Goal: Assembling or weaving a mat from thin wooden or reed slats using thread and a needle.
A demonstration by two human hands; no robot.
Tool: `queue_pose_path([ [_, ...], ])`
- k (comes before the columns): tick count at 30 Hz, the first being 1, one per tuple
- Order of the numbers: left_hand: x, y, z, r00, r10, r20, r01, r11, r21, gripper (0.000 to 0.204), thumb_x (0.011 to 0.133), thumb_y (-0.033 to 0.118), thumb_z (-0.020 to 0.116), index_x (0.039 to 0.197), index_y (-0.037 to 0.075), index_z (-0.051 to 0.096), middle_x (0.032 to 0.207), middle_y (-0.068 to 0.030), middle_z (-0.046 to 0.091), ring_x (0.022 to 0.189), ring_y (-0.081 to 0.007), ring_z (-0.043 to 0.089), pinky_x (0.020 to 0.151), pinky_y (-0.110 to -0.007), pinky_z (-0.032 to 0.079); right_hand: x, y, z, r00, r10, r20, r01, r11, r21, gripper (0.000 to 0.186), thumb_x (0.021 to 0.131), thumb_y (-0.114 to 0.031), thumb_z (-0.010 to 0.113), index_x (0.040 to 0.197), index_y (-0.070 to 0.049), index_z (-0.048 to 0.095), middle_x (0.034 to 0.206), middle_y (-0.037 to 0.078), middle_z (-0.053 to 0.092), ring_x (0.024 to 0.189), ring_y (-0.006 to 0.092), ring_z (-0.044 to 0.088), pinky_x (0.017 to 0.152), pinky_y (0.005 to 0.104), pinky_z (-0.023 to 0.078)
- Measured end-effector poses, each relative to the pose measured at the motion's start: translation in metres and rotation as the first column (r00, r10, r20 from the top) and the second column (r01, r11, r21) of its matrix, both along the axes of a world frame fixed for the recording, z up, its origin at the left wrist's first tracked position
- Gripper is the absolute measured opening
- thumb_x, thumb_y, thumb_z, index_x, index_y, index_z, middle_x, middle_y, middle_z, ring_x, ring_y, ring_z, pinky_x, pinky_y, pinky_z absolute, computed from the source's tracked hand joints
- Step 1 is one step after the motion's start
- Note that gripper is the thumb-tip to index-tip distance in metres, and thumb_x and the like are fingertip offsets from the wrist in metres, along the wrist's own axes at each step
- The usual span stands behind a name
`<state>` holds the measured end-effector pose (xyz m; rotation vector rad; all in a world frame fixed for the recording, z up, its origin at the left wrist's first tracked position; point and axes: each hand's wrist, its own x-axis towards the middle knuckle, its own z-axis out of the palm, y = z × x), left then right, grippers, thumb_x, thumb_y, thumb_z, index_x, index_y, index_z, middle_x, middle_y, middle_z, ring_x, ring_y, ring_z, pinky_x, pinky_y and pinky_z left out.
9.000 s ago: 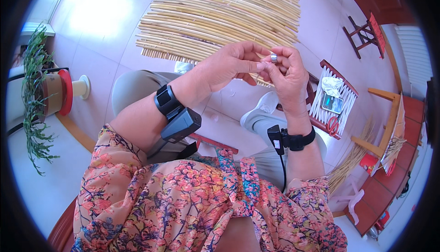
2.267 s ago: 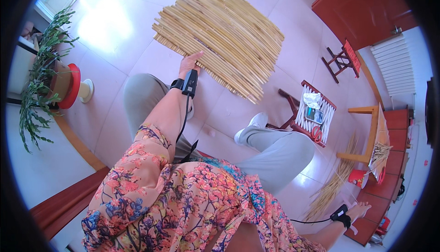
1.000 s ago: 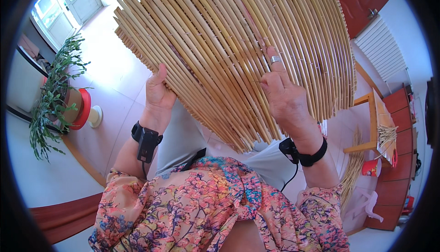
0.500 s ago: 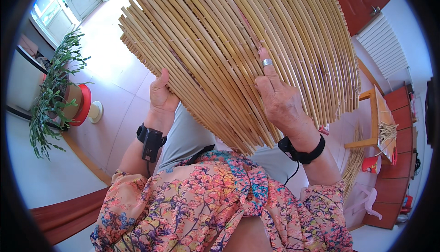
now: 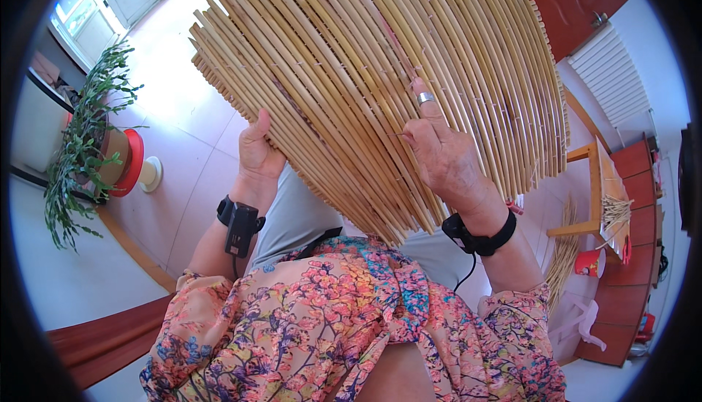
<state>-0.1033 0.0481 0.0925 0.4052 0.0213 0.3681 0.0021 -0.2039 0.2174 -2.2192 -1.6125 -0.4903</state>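
A mat of pale yellow plant stalks (image 5: 351, 102), laid side by side and joined by small stitches of thread, stands tilted over my lap. My left hand (image 5: 259, 149) grips its left lower edge, thumb on the near face and the other fingers hidden behind. Against the near face, right of the middle, lies my right hand (image 5: 447, 157). One finger with a silver metal band (image 5: 425, 98) stretches up along the stalks. The thumb and a bent finger pinch a thin, needle-like thing (image 5: 397, 134), whose far end is hard to make out.
At left stands a potted plant (image 5: 91, 142) by a red dish (image 5: 133, 164). To the right are a wooden stool (image 5: 578, 190) with short stalks on it, a bundle of long stalks (image 5: 564, 259), a red container (image 5: 589, 263) and red cabinets (image 5: 632, 256).
My right hand has shifted very slightly on the mat, its finger a touch lower. The left hand keeps its grip, and the view has moved a little.
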Motion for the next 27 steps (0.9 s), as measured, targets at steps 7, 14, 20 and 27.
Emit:
queue_pose_path([
  [7,-0.001,-0.003,0.005,1.000,0.007,-0.029,-0.007,1.000,0.017,0.047,0.078,0.023,0.063,0.117,0.000,0.047,0.114,-0.0116,0.054,0.106,-0.0266,0.051,0.094,-0.042,0.040,0.001,-0.002,0.005,0.987,-0.050,-0.153,0.057,0.998,0.037,0.011,0.079,-0.004,0.057,0.082,-0.005,0.047,0.121,0.023,0.045,0.076,0.0325,0.060,0.054,0.0312,0.048],
  [14,0.000,-0.002,0.005,1.000,0.008,-0.018,-0.009,1.000,-0.007,0.047,0.078,0.022,0.063,0.117,0.000,0.047,0.114,-0.0116,0.054,0.105,-0.0260,0.052,0.093,-0.041,0.041,0.007,-0.004,0.002,0.977,-0.052,-0.207,0.078,0.990,0.120,0.013,0.077,-0.001,0.058,0.085,-0.004,0.048,0.123,0.023,0.044,0.096,0.0373,0.055,0.063,0.0325,0.050],
  [20,-0.001,-0.003,0.006,0.999,0.013,-0.031,-0.014,1.000,-0.016,0.046,0.078,0.021,0.063,0.116,0.000,0.047,0.114,-0.0118,0.055,0.105,-0.0262,0.052,0.093,-0.041,0.041,0.018,0.002,0.004,0.998,-0.066,-0.010,0.067,0.983,0.170,0.012,0.078,-0.009,0.057,0.081,-0.007,0.046,0.118,0.022,0.049,0.060,0.0262,0.060,0.043,0.0307,0.044],
  [27,-0.002,-0.003,0.004,0.999,0.019,-0.028,-0.019,1.000,-0.017,0.047,0.078,0.021,0.063,0.116,-0.001,0.047,0.114,-0.0121,0.054,0.106,-0.0264,0.052,0.093,-0.041,0.041,0.016,0.008,0.001,0.996,-0.018,-0.082,0.027,0.992,0.120,0.010,0.079,-0.009,0.054,0.083,-0.007,0.045,0.122,0.022,0.046,0.055,0.0254,0.058,0.042,0.0304,0.044],
])
